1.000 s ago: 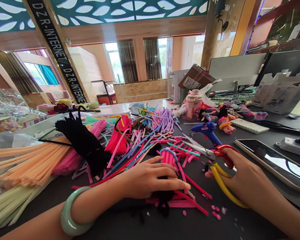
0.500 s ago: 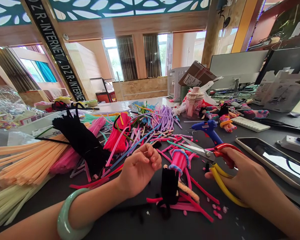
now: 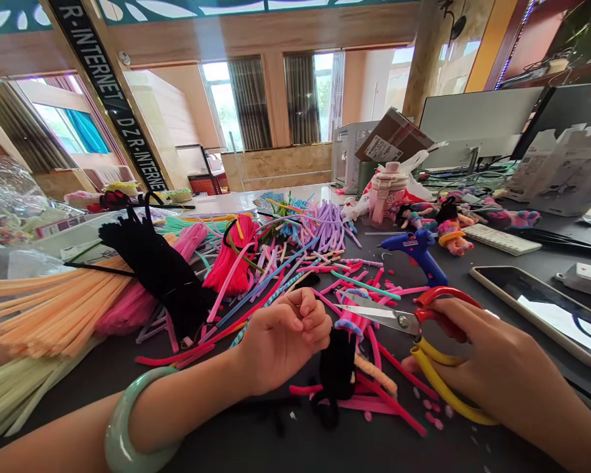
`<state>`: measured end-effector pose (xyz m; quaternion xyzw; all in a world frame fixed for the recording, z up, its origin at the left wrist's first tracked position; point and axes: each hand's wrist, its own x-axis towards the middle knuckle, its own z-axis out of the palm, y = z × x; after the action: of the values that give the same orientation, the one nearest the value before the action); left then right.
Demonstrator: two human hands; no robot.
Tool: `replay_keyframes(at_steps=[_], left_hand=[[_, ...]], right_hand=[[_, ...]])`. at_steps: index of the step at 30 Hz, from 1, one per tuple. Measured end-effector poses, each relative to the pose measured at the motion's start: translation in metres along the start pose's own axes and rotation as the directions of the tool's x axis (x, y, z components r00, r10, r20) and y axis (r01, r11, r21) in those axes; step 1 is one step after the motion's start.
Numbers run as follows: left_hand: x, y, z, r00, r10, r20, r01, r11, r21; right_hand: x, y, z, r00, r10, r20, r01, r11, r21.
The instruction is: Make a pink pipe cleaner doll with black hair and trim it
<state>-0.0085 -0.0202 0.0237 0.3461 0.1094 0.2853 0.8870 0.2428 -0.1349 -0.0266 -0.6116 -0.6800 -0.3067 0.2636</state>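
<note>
Scissors [image 3: 402,321] are in the right hand [image 3: 492,351], fingers wrapped round the red and yellow handles, probably for a steady grip, blades a bit apart over the doll [image 3: 337,368]. It's lying toward the near edge of the tabletop [image 3: 359,453], likely so either hand can reach. Left hand [image 3: 283,345] is loosely curled beside it, nothing visibly pinched. Glue gun [image 3: 418,253] lies farther back, presumably parked out of the way.

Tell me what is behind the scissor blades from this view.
Parts of a pink, blue-edged figure show around the scissor blades, with pink strips beside it. Whatever lies directly behind the metal is covered.
</note>
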Motion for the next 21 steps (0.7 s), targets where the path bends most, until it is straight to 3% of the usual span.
replay_keyframes(at_steps=[6, 21], left_hand=[[-0.0012, 0.0012, 0.0003, 0.998, -0.051, 0.03, 0.051, 0.999, 0.017], [-0.0034, 0.0032, 0.0001, 0.988, -0.129, 0.09, 0.118, 0.987, 0.112]], right_hand=[[-0.0005, -0.0027, -0.0029, 0.997, -0.065, -0.035, 0.064, 0.997, -0.032], [-0.0064, 0.0025, 0.002, 0.997, 0.056, 0.061, -0.058, 0.998, 0.027]])
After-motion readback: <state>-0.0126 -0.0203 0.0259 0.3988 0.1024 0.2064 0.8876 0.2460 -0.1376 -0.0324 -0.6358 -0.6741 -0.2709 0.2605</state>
